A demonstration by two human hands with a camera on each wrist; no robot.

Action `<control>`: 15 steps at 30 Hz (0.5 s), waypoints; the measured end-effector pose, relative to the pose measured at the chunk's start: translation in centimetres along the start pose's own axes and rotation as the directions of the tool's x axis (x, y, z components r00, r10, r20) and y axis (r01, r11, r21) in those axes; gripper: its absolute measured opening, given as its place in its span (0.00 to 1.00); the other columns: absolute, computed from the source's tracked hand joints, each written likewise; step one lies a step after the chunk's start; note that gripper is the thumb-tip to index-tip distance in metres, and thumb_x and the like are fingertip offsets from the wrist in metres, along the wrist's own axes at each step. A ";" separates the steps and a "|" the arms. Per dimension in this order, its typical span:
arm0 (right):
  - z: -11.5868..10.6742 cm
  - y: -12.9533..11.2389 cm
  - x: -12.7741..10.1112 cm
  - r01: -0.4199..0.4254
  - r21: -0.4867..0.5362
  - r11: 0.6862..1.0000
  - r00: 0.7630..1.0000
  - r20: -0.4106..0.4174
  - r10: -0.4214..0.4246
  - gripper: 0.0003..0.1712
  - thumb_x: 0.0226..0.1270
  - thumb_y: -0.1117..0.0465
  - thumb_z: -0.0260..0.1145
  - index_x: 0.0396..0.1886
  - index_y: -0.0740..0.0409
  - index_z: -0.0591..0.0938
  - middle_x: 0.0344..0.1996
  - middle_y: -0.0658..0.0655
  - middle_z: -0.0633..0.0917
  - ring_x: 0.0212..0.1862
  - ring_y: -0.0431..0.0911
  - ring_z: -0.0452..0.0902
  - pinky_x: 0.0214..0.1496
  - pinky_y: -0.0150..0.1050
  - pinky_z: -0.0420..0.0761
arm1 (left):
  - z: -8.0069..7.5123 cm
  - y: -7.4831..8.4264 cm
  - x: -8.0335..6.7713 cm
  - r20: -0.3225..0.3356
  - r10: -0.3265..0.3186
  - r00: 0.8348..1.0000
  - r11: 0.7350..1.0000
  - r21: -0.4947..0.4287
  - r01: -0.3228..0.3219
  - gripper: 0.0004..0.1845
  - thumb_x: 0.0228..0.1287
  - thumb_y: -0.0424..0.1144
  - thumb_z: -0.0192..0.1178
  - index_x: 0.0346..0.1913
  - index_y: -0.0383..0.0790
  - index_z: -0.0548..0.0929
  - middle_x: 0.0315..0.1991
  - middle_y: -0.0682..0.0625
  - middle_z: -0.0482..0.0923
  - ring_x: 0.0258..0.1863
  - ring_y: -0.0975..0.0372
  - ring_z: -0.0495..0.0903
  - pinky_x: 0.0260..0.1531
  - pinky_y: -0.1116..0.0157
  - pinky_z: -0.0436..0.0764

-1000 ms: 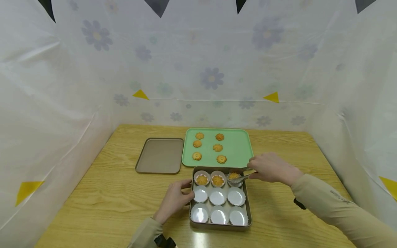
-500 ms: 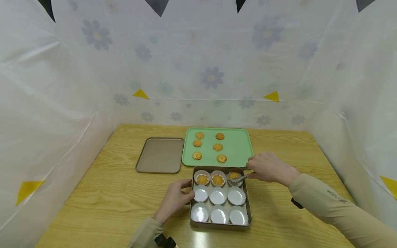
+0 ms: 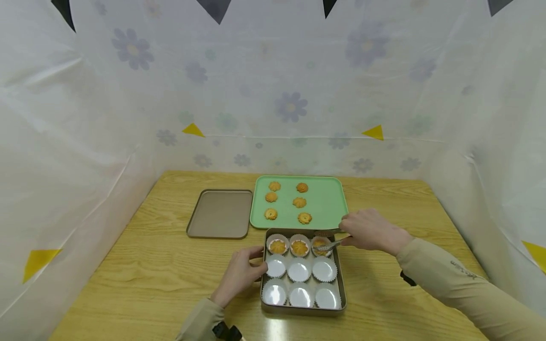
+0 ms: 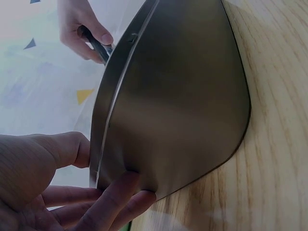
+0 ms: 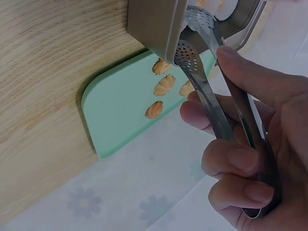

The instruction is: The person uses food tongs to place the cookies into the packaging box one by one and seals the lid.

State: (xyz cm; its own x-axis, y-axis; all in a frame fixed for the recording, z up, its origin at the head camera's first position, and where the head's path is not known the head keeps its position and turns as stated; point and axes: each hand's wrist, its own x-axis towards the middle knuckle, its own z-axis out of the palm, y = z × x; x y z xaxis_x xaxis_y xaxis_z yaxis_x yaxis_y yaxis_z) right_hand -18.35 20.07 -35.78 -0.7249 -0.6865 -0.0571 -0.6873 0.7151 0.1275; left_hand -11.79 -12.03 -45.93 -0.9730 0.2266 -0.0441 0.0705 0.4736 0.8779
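The cookie (image 3: 321,242) sits in a white paper cup (image 3: 321,245) at the back right corner of the metal tin (image 3: 341,284), and the tips of the metal tongs (image 3: 328,245) are right at it. The right hand (image 3: 371,230) has its fingers curled tight around the tongs. From the head view I cannot tell if the tong tips are pinching the cookie or have let it go. The left hand (image 3: 240,274) holds the left wall of the tin, thumb on the rim and fingers bent along the side. Two more cookies sit in the other back cups, and six white cups closer to the person have nothing in them. Behind the tin is a green tray (image 3: 328,203) with six cookies on it, and a flat brown lid (image 3: 219,214) lies beside the tray on the wooden table (image 3: 128,274). What could go wrong: if the tongs lift up while sticking to the cookie, the light paper cup could tip or come out. A hard squeeze could also break the cookie. The right wrist view shows that the tongs (image 5: 211,96) have little holes in their spoon ends and that these reach over the tin's rim; the head view is too small for that. The left wrist view shows the fingers (image 4: 120,197) pressed on the outside of the tin, which the head view mostly hides.
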 end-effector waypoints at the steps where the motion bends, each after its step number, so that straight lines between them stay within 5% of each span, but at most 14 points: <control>1: 0.0 0.0 0.0 -0.003 0.006 1.000 1.000 0.001 0.003 0.19 0.55 0.48 0.76 0.18 0.47 0.75 0.18 0.41 0.70 0.20 0.36 0.54 0.18 0.27 0.53 | 0.0 0.0 0.0 0.000 -0.001 1.000 1.000 0.000 0.001 0.28 0.57 0.29 0.63 0.63 0.22 0.75 0.56 0.25 0.80 0.43 0.41 0.89 0.37 0.64 0.92; 7: 0.1 0.4 -0.2 -0.019 0.062 0.998 1.000 0.015 0.018 0.18 0.58 0.48 0.75 0.19 0.46 0.75 0.18 0.41 0.71 0.20 0.35 0.57 0.19 0.28 0.56 | 0.0 0.0 0.0 -0.003 -0.003 1.000 1.000 -0.003 0.003 0.29 0.57 0.29 0.62 0.63 0.22 0.75 0.56 0.25 0.80 0.43 0.41 0.89 0.38 0.64 0.92; 15: 1.3 2.0 -0.6 -0.033 0.314 0.949 0.996 0.084 0.006 0.17 0.66 0.47 0.68 0.21 0.43 0.74 0.19 0.40 0.71 0.23 0.33 0.60 0.24 0.28 0.59 | -0.1 -0.1 0.1 0.005 -0.018 1.000 1.000 0.001 0.018 0.29 0.58 0.30 0.62 0.63 0.21 0.75 0.57 0.25 0.80 0.44 0.41 0.89 0.37 0.65 0.92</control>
State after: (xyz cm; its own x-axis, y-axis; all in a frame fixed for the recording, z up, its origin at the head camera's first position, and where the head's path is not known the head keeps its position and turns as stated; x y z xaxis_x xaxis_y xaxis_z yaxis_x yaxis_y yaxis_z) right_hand -19.29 22.09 -36.73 -0.7306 -0.6684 -0.1397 -0.6432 0.7423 -0.1876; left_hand -11.95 -12.10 -46.02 -0.9729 0.2227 -0.0621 0.0536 0.4784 0.8765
